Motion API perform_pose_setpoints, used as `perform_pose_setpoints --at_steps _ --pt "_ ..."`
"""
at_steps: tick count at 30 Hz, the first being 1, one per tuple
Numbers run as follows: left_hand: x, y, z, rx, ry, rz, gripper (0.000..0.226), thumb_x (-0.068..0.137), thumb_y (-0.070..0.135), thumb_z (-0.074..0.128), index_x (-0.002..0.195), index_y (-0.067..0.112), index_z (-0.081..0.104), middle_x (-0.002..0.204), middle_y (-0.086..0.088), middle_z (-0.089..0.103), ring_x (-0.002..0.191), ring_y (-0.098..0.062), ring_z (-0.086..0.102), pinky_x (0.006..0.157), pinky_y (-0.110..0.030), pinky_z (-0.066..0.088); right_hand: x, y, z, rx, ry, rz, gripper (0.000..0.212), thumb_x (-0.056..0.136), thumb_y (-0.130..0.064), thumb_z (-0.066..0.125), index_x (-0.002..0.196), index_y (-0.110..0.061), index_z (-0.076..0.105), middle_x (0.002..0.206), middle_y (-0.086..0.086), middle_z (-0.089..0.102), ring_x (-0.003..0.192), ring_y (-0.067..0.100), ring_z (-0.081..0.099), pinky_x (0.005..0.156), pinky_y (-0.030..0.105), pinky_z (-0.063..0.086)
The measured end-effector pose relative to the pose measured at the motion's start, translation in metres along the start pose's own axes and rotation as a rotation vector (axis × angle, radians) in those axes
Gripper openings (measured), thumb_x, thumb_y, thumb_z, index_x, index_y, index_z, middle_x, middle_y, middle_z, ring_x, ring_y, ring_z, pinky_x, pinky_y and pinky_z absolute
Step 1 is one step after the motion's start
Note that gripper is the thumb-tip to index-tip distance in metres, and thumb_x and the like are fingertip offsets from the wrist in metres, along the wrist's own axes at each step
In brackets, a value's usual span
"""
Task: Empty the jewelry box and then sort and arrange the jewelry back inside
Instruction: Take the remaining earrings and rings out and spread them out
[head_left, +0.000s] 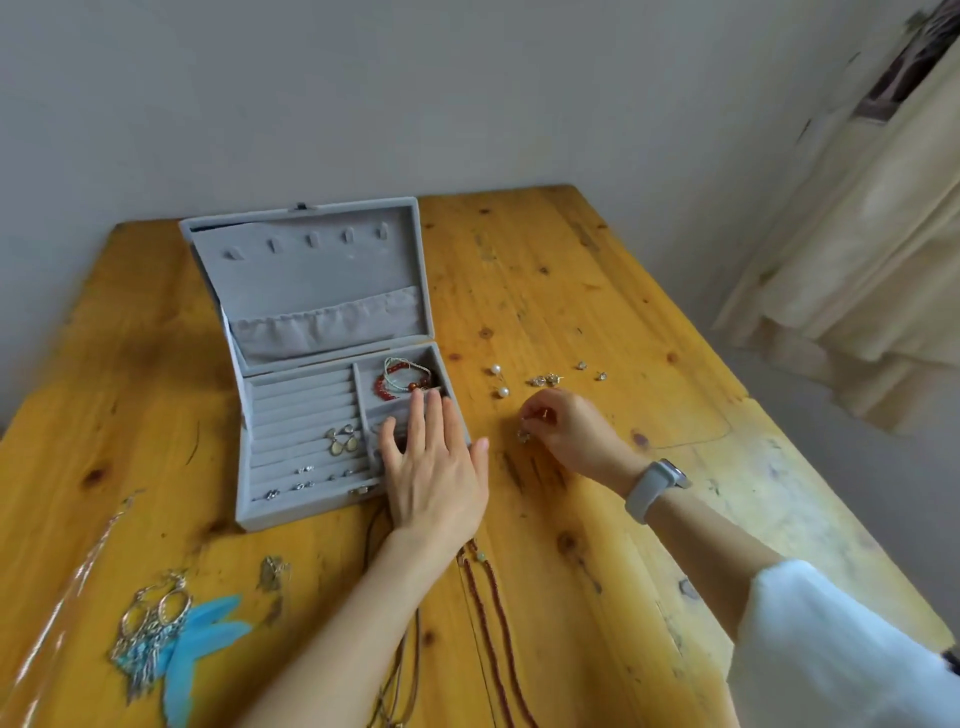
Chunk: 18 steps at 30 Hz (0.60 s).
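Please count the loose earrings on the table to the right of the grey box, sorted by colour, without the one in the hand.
White round pearl earrings: 2
Small silver-gold metal stud earrings: 4
Total: 6

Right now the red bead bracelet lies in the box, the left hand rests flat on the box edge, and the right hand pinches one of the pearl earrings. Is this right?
Not quite. In the head view the right hand pinches a small silvery earring, not a pearl one; the two pearl earrings lie untouched on the table. The red bead bracelet does lie in the box, and the left hand rests flat on its edge.
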<state>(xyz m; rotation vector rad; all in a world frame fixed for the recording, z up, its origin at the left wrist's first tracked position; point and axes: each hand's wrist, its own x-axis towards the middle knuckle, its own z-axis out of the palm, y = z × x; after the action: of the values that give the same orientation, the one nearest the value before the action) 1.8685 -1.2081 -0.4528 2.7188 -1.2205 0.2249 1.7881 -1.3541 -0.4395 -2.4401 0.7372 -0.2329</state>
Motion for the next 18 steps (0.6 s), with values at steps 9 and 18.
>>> perform_pose_setpoints --at_steps 9,18 --pt "-0.001 -0.003 0.002 -0.052 0.004 0.028 0.063 0.09 0.043 0.02 0.128 0.003 0.051 0.136 -0.015 0.049 0.131 -0.027 0.039 0.102 -0.046 0.016 -0.002 -0.003 0.007 -0.101 0.102 -0.096 0.02 0.092 -0.015 0.052 0.105 -0.011 0.066 0.105 0.006 0.059 0.097 0.022 0.05 0.082 0.025 0.039" --pt "-0.021 -0.076 -0.014 -0.253 0.204 -0.116 0.053 0.092 0.037 0.023 0.133 0.013 0.046 0.146 -0.007 0.036 0.139 -0.02 0.023 0.108 -0.041 0.004 0.002 -0.045 0.014 -0.197 0.245 -0.219 0.02 0.091 -0.017 0.053 0.102 -0.01 0.068 0.104 0.01 0.063 0.095 0.029 0.053 0.077 0.039 0.048"
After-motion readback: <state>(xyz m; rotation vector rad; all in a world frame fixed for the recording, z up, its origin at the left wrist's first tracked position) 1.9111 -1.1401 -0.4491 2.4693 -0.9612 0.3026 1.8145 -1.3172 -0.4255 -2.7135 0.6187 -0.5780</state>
